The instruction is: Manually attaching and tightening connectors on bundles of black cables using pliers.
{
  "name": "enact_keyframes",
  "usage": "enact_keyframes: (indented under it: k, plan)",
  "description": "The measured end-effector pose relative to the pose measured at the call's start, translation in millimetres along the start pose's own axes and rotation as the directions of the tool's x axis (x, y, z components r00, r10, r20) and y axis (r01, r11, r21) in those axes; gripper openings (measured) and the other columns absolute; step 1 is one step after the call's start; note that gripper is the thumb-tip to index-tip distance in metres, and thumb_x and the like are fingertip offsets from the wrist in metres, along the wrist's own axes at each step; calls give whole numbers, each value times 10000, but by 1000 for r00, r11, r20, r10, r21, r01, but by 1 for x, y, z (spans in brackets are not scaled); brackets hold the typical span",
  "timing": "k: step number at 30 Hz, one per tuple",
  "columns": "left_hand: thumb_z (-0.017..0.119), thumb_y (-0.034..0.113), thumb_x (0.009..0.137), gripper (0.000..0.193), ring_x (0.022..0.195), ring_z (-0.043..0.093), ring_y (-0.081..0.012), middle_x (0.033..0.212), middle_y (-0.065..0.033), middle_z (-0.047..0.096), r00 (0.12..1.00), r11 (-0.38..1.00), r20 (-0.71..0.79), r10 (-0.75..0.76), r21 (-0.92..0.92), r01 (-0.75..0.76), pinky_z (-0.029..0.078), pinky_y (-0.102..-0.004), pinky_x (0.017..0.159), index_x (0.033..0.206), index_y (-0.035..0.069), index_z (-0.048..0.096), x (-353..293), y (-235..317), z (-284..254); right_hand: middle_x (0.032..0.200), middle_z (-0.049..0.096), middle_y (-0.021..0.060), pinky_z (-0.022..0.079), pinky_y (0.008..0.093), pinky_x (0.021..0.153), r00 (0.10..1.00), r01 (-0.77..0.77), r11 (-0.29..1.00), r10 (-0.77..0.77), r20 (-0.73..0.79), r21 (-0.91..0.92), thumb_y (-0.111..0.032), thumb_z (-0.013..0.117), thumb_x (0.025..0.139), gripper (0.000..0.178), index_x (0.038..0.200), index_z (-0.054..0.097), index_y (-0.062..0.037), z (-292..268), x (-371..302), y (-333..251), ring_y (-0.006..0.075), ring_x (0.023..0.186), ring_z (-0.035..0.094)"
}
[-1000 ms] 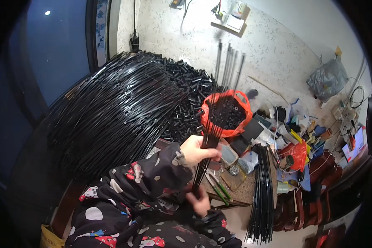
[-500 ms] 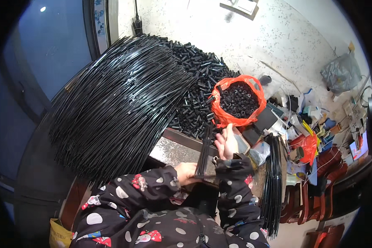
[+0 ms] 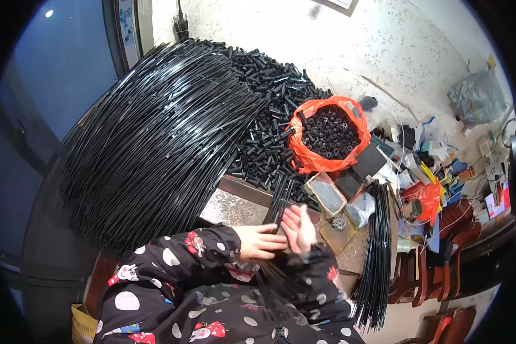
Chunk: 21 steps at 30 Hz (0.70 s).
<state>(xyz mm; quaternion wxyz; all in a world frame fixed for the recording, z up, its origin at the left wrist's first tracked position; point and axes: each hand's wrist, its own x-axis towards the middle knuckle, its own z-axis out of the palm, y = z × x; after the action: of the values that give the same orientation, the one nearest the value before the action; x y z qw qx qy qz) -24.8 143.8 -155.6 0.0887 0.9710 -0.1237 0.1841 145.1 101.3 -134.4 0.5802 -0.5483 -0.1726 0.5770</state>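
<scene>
A slim bundle of thin black rods (image 3: pixel 278 195) stands between my hands, its upper ends by the heap of black tubes and its lower part blurred against my jacket. My left hand (image 3: pixel 259 241) lies across the bundle with its fingers closed around it from the left. On the right side, my right hand (image 3: pixel 300 230) is held up with the palm turned inward and the fingers stretched out, close against the rods. Just beyond are the loose short black tubes (image 3: pixel 269 117). An orange-red plastic bag (image 3: pixel 308 162) full of small black toothed parts sits to their right.
A large fanned pile of long black rods (image 3: pixel 155 143) covers the left. Another rod bundle (image 3: pixel 376 258) lies at the table's right edge. Near it are a rectangular clear-lidded box (image 3: pixel 325 193), a round metallic thing (image 3: pixel 339 222) and a clear plastic bag (image 3: pixel 361 210). Red-brown chairs (image 3: pixel 433 272) stand beyond.
My left hand has moved up along the bundle. My right hand has come down and left toward it, uncovering the box and round metallic thing. The view has shifted slightly.
</scene>
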Motion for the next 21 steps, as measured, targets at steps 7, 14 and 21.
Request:
enact_keyframes:
  k: [7,14,21]
  plan:
    - [534,189,696,311,1152,416,-281,1144,-133,500,995,999,-98,29,-27,-32,251,-500,1005,990,87,548,-2,-4,10,1106,510,87,439,357,781,921,268,959,-284,266,95,-467,358,892,540,1233,361,-48,32,32,0,246,931,526]
    - [606,245,680,329,1199,378,-264,1255,-150,438,997,999,78,-5,-44,9,244,-471,1008,960,73,591,2,-41,0,1057,563,126,471,272,742,995,99,989,-98,14,-111,-283,442,907,391,1170,454,7,15,24,-6,169,893,571]
    - [600,214,753,286,1023,519,-272,1018,-118,574,932,240,22,-362,-964,116,383,-414,903,978,43,557,10,-20,27,1101,535,199,389,336,895,492,266,923,-379,784,279,-555,257,876,705,1132,509,52,10,-48,-20,229,1068,494]
